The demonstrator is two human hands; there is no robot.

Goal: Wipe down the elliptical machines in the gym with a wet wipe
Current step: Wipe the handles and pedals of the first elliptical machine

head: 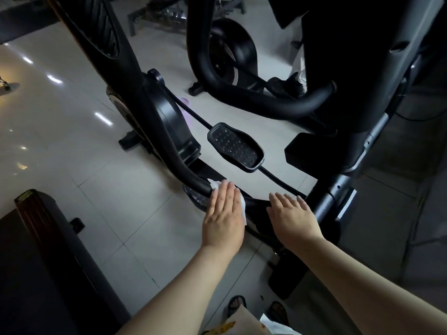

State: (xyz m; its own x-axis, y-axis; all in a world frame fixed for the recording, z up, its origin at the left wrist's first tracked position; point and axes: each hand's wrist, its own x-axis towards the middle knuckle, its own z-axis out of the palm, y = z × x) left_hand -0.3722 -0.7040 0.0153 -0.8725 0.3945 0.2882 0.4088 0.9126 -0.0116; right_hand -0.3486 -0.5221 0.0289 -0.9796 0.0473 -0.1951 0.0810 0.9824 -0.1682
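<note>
Wet wipe (242, 207) lies pressed flat under the left hand (223, 213), fingers straight, on the elliptical's black bar (191, 176). That bar runs from the right hand (292, 213), resting open-palmed alongside, away up-left beyond the left fingertips.

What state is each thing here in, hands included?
Left hand: open, fingers straight, pressing down.
White wet wipe: flattened under the left hand on the black curved elliptical bar.
Right hand: open, flat on the same bar, holding nothing.
Black studded foot pedal: nothing on it.
</note>
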